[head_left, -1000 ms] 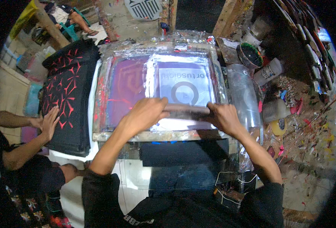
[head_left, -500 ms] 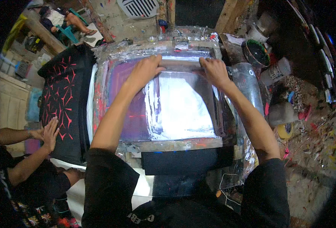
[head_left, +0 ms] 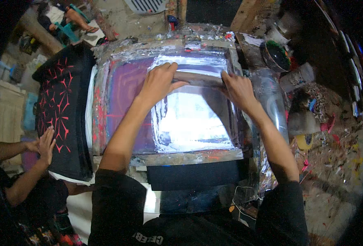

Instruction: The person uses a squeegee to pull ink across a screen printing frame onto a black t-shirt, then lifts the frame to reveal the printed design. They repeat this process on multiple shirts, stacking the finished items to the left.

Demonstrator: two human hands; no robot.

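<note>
Across the far part of a screen-printing frame [head_left: 181, 158], a squeegee [head_left: 200, 79] lies crosswise in both my hands. My left hand [head_left: 160, 84] is closed round its left end, the thumb along the near side. On its right end my right hand [head_left: 239, 89] has a closed grip. White ink [head_left: 191, 121] covers much of the mesh on the near side of the squeegee, and a streaky white band shows beyond it. The mesh to the left is purple [head_left: 126, 90]. Black fabric [head_left: 198, 175] sticks out from under the frame's near edge.
At left, another person's hands [head_left: 46, 147] rest by black fabric with a red pattern [head_left: 60, 104]. Right of the frame are a clear plastic cylinder [head_left: 269, 98], a dark bowl [head_left: 276, 55] and a tub [head_left: 298, 78]. A seated person [head_left: 64, 18] is at the far left.
Both hands have drawn the squeegee from the frame's far end toward me. More white-streaked mesh shows beyond it now. The whole view has shifted a little.
</note>
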